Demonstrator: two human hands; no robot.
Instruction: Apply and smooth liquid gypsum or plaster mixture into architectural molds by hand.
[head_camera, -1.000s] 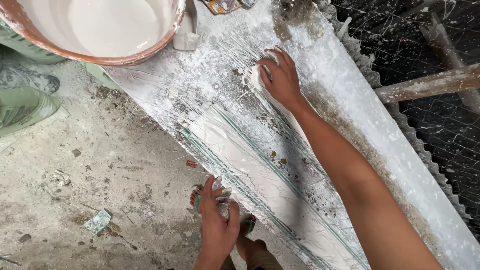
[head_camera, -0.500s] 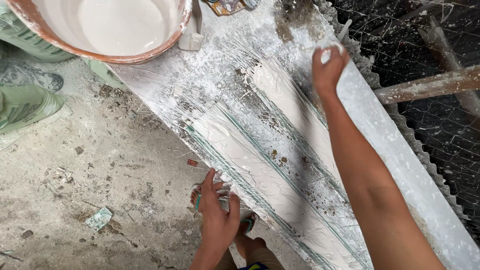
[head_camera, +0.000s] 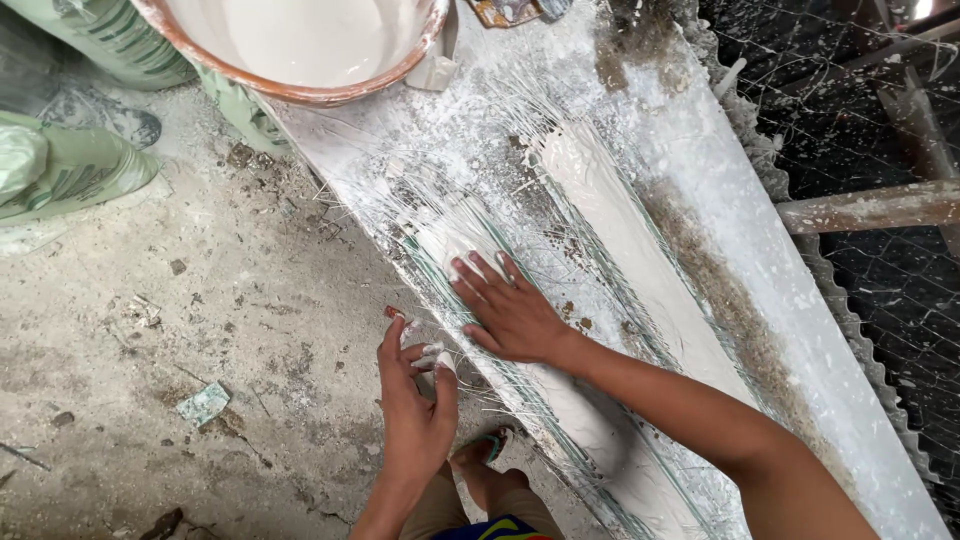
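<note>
The right hand (head_camera: 510, 315), which half a second ago was stretched out to the far edge of the mould near 1 o'clock, has come back down its length and now lies flat on the wet plaster at the centre of the view, while the left hand (head_camera: 415, 385) has hardly shifted from its place at the near edge. At 9 o'clock green sacks (head_camera: 70, 165) lie slumped on the dusty floor (head_camera: 200, 300), out of the way of the work but within reach. At 11 to 12 o'clock a bucket (head_camera: 300, 92) of white slurry stands at the head of the mould, probably so that plaster can be scooped straight onto it. The left hand, at about 7 o'clock from the right one, rests with its fingers loosely spread and plaster-tipped against the mould's side, holding nothing; it seems to steady the person leaning in. The right hand is spread, palm down, fingers pointing toward 11 o'clock, pressing on the plaster and the glassy fibres (head_camera: 440, 200) laid over it, seemingly to bed the strands into the wet coat. The mould (head_camera: 700, 260), a long white slab with grooves, runs from 11 o'clock to 5 o'clock. Below the hands, at 6 o'clock, a foot (head_camera: 480, 455) in a sandal stands close to the mould's edge. At 2 to 3 o'clock wire mesh (head_camera: 880, 120) and a wooden bar (head_camera: 870, 205) lie beyond the far edge.
</note>
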